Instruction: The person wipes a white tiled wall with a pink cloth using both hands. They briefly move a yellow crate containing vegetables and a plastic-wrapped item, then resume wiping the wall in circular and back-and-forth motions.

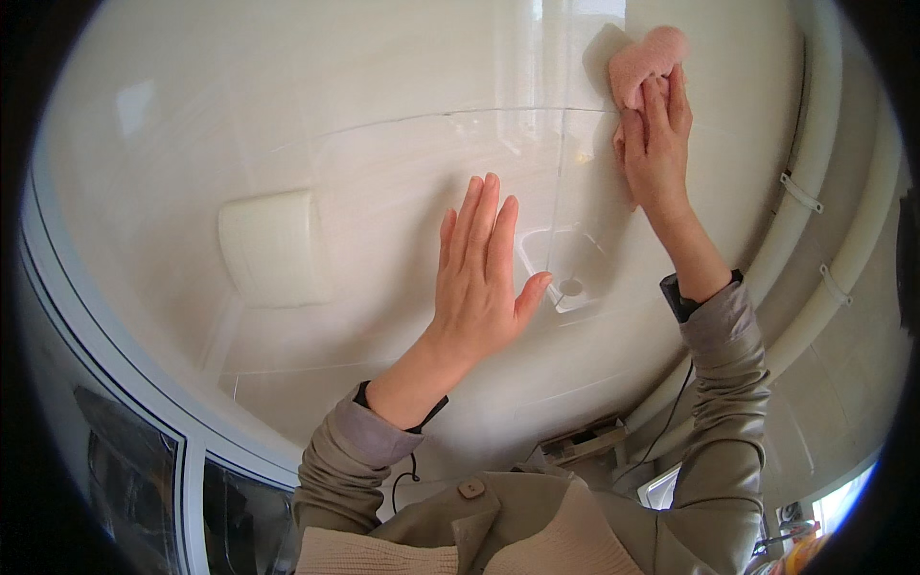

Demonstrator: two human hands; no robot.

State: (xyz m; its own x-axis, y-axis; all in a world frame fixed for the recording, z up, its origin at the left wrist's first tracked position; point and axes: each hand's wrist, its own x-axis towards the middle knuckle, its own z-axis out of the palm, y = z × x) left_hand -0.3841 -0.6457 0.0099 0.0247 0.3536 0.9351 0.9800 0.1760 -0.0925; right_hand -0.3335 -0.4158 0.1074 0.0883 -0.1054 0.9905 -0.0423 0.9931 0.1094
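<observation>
A pink cloth [645,63] is bunched under the fingers of my right hand [655,151], pressed against the glossy tiled wall [388,79] at the upper right. Part of the cloth hangs down behind the palm. My left hand [478,277] is near the middle of the view, fingers pointing up and thumb spread. It holds nothing; whether its palm touches the tiles I cannot tell. To its right, partly behind the thumb, shows a white rectangular outline with a round mark [571,288], perhaps a reflection.
A white box-like fixture [272,249] is on the wall at the left. White pipes [805,165] with clamps run down the right side. A light-framed glass window or door [188,496] lies at the lower left. A wooden-looking box [586,440] and dark cords appear near the bottom.
</observation>
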